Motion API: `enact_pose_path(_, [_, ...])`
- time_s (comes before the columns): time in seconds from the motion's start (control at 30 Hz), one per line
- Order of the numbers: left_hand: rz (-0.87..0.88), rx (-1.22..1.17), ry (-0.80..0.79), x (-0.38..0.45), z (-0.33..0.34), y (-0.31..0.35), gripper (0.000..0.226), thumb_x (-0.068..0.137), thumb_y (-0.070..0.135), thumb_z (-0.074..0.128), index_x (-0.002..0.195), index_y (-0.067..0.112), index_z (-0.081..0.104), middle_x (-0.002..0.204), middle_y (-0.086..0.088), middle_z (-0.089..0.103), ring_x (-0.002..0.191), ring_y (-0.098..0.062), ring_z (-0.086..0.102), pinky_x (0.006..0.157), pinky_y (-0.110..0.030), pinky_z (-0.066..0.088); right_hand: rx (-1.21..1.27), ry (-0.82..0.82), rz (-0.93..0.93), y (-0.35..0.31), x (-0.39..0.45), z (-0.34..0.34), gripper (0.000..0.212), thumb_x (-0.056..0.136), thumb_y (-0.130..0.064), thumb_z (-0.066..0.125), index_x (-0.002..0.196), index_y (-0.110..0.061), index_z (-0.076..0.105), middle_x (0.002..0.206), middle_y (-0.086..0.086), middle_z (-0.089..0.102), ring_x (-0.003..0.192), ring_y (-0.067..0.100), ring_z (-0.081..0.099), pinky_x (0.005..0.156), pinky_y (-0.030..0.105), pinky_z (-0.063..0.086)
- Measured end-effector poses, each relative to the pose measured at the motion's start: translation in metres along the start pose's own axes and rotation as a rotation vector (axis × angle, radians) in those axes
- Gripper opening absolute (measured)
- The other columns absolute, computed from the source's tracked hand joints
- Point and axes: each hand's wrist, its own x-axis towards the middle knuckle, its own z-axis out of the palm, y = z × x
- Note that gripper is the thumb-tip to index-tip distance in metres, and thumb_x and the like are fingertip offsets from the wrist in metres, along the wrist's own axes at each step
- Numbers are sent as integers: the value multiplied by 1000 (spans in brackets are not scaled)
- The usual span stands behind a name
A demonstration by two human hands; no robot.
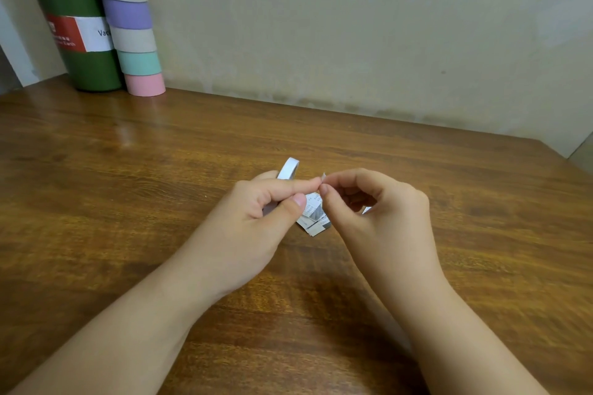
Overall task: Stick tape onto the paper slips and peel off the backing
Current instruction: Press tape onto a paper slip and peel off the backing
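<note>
while both hands (256,215) (375,202) pinch the tape roll (288,169) and paper slips (313,215), a wooden table (128,170) meets a pale wall (353,26).

Wooden table (128,170) against beige wall (353,26)

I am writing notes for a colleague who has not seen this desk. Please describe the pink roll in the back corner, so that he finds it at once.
Look to the far left corner of the wooden table, where a green bottle stands against the wall. Right beside it rises a stack of pastel rolls. The pink roll is the lowest one, resting on the table, and the only pink one.
</note>
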Motion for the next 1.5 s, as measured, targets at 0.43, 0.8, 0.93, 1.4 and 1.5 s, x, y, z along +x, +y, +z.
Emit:
enact_pose_path(0.43, [-51,-112,21,2,-3,-1,29,82,35,49,98,46,70,53,18,43,61,-7,41,73,-28,37,64,-62,28,-5,3,-5,9,80,-11,72,77,-19,74,63,-15,66,61,-1,58,60,6,41])
enact_pose_path(0.8, [-65,-143,9,3,-5,0,30,81,34,48,95,44,73,50,15,40,60,-9,40,70,-31,36,70,-84,30,-6,4,-7,11,81,-11,71,76,-20,73,64,-15,66,61,-2,57,60,6,40])
enact_pose_path(0.93, [-75,-155,14,4,-5,-1,29,81,33,49,95,42,73,51,14,39,60,-9,39,70,-30,36,79,-84,28,-6,4,-8,12,80,-11,71,75,-21,72,63,-16,65,60,-1,57,59,6,40])
enact_pose_path(1.4, [-77,-157,21,3,-5,-1,30,81,33,49,97,39,73,51,15,41,60,-8,41,71,-29,36,75,-77,-14,-6,4,-7,11,80,-11,73,76,-21,72,63,-15,64,61,1,57,59,8,42])
enact_pose_path(1.5, [-77,-144,18,3,-5,-2,30,81,34,49,97,40,73,51,15,40,60,-7,41,72,-29,36,60,-60,-27,-5,3,-6,10,80,-14,72,74,-22,71,63,-14,64,61,3,57,58,12,44])
